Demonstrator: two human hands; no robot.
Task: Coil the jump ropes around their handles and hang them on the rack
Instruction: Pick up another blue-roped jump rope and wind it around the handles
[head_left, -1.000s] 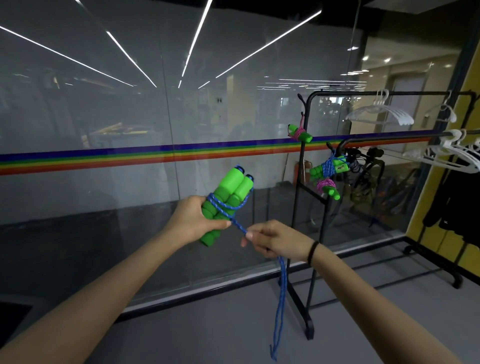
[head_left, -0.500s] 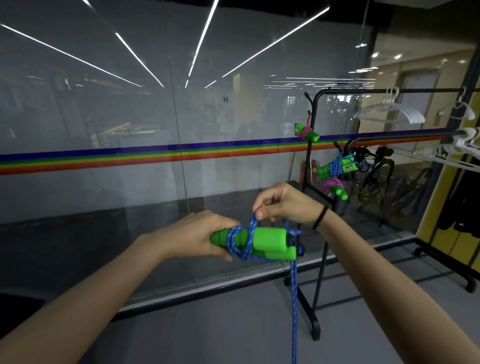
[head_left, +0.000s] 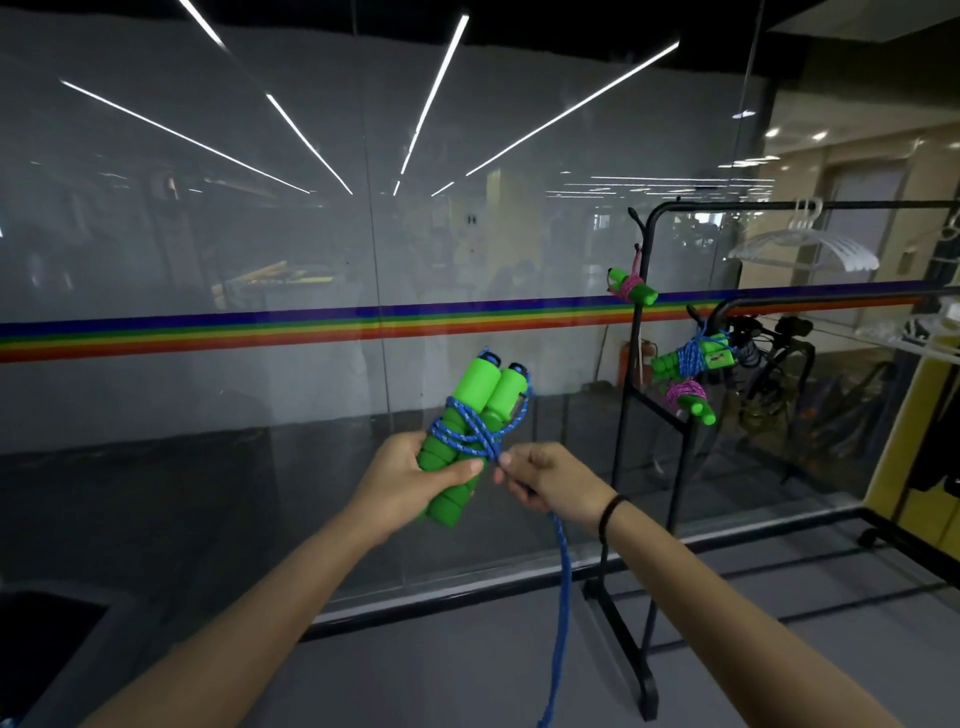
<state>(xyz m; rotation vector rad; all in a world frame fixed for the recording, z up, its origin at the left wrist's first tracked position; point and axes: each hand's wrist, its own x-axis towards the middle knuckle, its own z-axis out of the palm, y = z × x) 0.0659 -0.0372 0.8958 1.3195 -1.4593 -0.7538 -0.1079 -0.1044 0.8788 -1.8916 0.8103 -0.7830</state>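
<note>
The person is standing in front of a glass wall (head_left: 260, 260) with a rainbow stripe (head_left: 260, 330) running across it. Their left hand (head_left: 405, 475) is gripping the lower half of two green handles (head_left: 475, 410), held side by side and pointing up, with the thumb lying across the front. A few turns of the blue rope (head_left: 562, 597) are crossing around the middle of the handles, just above that thumb. The right hand (head_left: 548, 480), wearing a dark band (head_left: 610, 512) at the wrist, is pinching the rope between thumb and forefinger right beside the handles, its other fingers curled in. From under that hand the loose rope is hanging straight down and running out of sight at the bottom. To the right the black rack (head_left: 631, 415) is standing by the glass, already carrying three wound bundles: a pink-roped one (head_left: 631, 287) high on the post, a blue-roped one (head_left: 693, 357) lower down, and another pink one (head_left: 690, 399) just beneath it. White hangers (head_left: 810, 249) are hanging on its top rail.
</note>
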